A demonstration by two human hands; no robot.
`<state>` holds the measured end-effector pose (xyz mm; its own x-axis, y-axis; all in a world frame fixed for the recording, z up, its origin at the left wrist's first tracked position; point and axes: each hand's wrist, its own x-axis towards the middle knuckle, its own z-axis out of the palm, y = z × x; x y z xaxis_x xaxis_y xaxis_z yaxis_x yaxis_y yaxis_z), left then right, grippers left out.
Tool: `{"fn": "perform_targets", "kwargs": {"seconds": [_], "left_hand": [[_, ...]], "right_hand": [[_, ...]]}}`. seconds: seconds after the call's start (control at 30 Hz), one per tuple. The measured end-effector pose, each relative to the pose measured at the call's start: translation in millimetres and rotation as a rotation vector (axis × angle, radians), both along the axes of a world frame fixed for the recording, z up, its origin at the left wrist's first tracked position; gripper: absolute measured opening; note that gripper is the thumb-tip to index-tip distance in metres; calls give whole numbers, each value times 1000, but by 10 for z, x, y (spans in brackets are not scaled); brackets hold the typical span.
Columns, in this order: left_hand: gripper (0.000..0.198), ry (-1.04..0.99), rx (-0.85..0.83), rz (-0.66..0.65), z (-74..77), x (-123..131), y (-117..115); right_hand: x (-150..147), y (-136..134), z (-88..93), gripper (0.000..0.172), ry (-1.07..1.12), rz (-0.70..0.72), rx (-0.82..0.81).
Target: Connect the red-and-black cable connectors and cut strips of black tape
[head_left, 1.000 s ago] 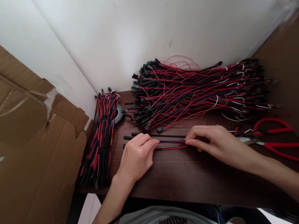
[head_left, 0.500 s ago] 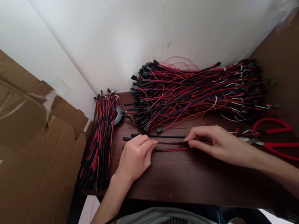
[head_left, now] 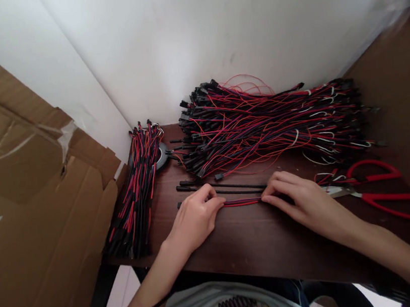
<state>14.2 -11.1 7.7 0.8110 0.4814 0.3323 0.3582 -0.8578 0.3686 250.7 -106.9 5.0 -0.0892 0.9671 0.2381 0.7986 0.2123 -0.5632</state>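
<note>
A cable (head_left: pixel 243 202) with red and dark wires stretches low over the brown table, pinched at both ends of its bare middle stretch. My left hand (head_left: pixel 200 214) is closed on its left part, thumb against fingers. At its right part my right hand (head_left: pixel 290 195) closes on the same wires. Just beyond the fingers lie black sleeved cables (head_left: pixel 233 189), roughly parallel to the held one; their right ends are hidden behind my right hand. Scissors (head_left: pixel 378 177) with red handles lie to the right of my right hand, their blades partly covered by it.
A large heap of red and black cables (head_left: pixel 262 125) lies against the white wall. A smaller cable bundle (head_left: pixel 134 194) rests at the left, over a roll of tape (head_left: pixel 160 157). A cardboard box (head_left: pixel 43 196) stands at the left, and the table (head_left: pixel 241 245) ends in front of me.
Both hands have shifted slightly right. The held wires have come down toward me, alongside the red wire, while the black cables now show more openly behind them.
</note>
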Motion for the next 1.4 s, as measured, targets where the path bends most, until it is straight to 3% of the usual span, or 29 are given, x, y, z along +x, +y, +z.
{"fn": "perform_targets", "kwargs": {"seconds": [0.17,0.33,0.57,0.83,1.07,1.4], "left_hand": [[26,48,-62,-11,83,-61,-5],[33,44,2,16,182,-305,56],[35,-43,-2,114,152,-599,144],[18,-123,-52,145,67,-619,125],[14,-130,-182,212,76,-610,148],[11,-151,-242,252,96,-595,146]], "right_hand": [[-32,-41,-144,20,27,-17,72],[-33,-56,-165,17,46,2,118],[-22,-54,-207,15,51,6,168],[0,-61,-226,13,56,10,186],[-2,-54,-231,13,59,6,191],[24,-62,-238,14,61,26,173]]}}
